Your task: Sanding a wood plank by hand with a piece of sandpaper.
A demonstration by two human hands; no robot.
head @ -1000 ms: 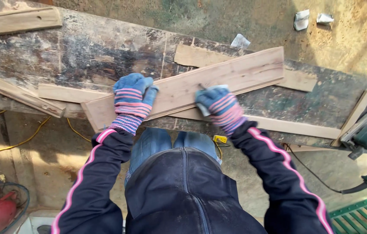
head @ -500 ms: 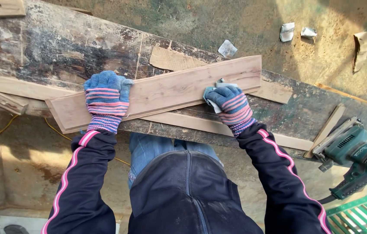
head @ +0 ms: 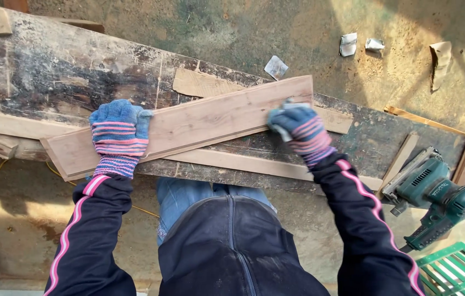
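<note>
Sandpaper [head: 283, 131], a small pale folded piece, sits pinched under the fingers of your right hand [head: 302, 130], which is closed on it and pressing it against the near edge of the long wooden board [head: 188, 125], close to that board's right end. Half a second ago that hand was further back along the edge, nearer the middle of the board; it has since slid rightward toward the end. Your left hand [head: 118, 134] lies flat, fingers spread and gripping nothing, palm down on the board's left part, holding it to the bench just as it did a moment ago. Both hands wear blue knit gloves with pink stripes. The board lies slanted across the worn, dark workbench [head: 51, 66], its left end low and near you, its right end higher and further off. Beneath it, thinner wooden strips [head: 243, 163] run along the bench's near edge, and a rough offcut [head: 199, 85] pokes out from under the board's far side. Well to your right, a green electric sander [head: 435, 192] rests at the bench's end, closer to the middle of the view than before because your head has turned. On the dusty ground beyond the bench, several crumpled used scraps of sandpaper [head: 347, 44] lie apart from one another.
</note>
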